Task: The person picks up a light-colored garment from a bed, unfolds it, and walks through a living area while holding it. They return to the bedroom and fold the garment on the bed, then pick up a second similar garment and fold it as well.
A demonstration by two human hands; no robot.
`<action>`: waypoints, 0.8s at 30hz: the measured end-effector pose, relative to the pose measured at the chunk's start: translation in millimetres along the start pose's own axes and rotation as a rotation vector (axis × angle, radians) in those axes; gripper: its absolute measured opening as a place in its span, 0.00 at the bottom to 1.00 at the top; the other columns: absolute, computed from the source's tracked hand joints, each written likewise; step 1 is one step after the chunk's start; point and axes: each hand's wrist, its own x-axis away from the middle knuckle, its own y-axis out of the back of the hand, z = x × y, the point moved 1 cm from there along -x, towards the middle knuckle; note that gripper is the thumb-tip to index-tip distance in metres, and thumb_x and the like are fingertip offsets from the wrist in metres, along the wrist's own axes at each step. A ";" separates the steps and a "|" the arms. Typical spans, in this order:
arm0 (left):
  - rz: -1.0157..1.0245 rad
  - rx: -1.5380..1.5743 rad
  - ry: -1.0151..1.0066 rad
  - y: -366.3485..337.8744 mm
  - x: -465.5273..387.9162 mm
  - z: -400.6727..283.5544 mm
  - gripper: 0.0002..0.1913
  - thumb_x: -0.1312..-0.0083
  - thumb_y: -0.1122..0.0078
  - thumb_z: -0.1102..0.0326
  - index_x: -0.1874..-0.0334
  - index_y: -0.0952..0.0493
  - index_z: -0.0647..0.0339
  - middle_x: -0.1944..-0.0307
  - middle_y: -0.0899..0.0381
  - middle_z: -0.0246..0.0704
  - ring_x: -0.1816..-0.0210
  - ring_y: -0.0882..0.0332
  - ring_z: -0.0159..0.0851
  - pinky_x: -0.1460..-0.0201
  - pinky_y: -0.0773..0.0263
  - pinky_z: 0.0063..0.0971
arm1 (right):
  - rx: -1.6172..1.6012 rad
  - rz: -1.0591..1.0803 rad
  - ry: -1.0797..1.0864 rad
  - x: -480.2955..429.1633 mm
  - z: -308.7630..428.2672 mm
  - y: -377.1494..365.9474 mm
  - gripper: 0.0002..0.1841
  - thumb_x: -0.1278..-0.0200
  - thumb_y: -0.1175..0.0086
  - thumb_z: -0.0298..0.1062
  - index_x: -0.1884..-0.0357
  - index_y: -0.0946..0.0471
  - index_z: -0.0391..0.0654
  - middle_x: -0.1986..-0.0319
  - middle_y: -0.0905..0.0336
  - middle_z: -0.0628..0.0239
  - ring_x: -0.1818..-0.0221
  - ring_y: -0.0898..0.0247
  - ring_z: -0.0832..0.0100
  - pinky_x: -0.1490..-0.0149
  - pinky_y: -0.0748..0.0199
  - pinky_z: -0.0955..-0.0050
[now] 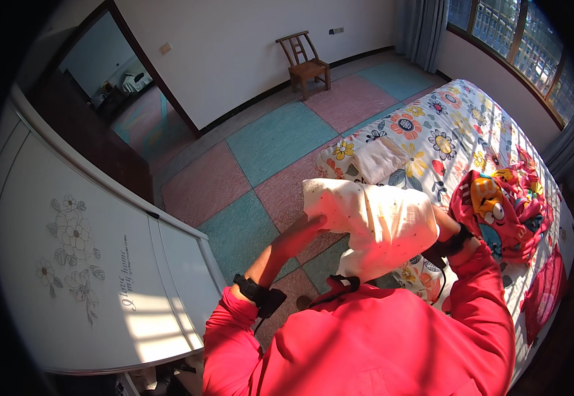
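A cream-white cloth (pixel 388 213) with small dots, perhaps a garment, hangs in front of my chest above the edge of the bed. My left hand (pixel 312 225) grips its left side, with the fingers partly covered by the fabric. At the opposite side my right hand (pixel 444 223) holds the cloth; most of its fingers are hidden behind the folds. Just beyond lies a folded pale cloth (pixel 379 159) on the flowered bedspread (pixel 443 126).
A crumpled pink cartoon-print cloth (pixel 502 215) and a darker pink piece (pixel 544 297) lie on the bed at right. A white wardrobe (pixel 104 237) stands at left. A wooden chair (pixel 309 69) is by the far wall, and a doorway opens beyond the wardrobe.
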 end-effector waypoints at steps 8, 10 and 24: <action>-0.231 -0.422 -0.176 3.1 11.9 -42.9 0.23 0.28 0.41 0.59 0.35 0.27 0.64 0.44 0.19 0.31 0.43 0.24 0.31 0.35 0.33 0.28 | 0.460 -0.131 0.127 14.0 7.4 17.4 0.23 0.23 0.58 0.36 0.31 0.33 0.38 0.36 0.30 0.61 0.33 0.34 0.69 0.31 0.37 0.71; -0.236 -0.315 -0.296 1.0 9.4 -59.2 0.19 0.27 0.45 0.66 0.36 0.25 0.64 0.45 0.18 0.32 0.46 0.22 0.29 0.38 0.30 0.26 | 0.257 -0.135 0.086 12.4 26.2 12.8 0.21 0.26 0.52 0.34 0.35 0.30 0.37 0.41 0.26 0.63 0.40 0.29 0.72 0.37 0.32 0.71; -0.401 -0.399 -0.080 6.6 29.2 -80.1 0.16 0.31 0.35 0.58 0.51 0.16 0.64 0.60 0.14 0.29 0.60 0.19 0.23 0.57 0.25 0.19 | -0.827 -0.107 -0.350 -70.5 -6.6 17.5 0.18 0.30 0.42 0.45 0.46 0.22 0.44 0.57 0.19 0.70 0.53 0.23 0.72 0.49 0.23 0.68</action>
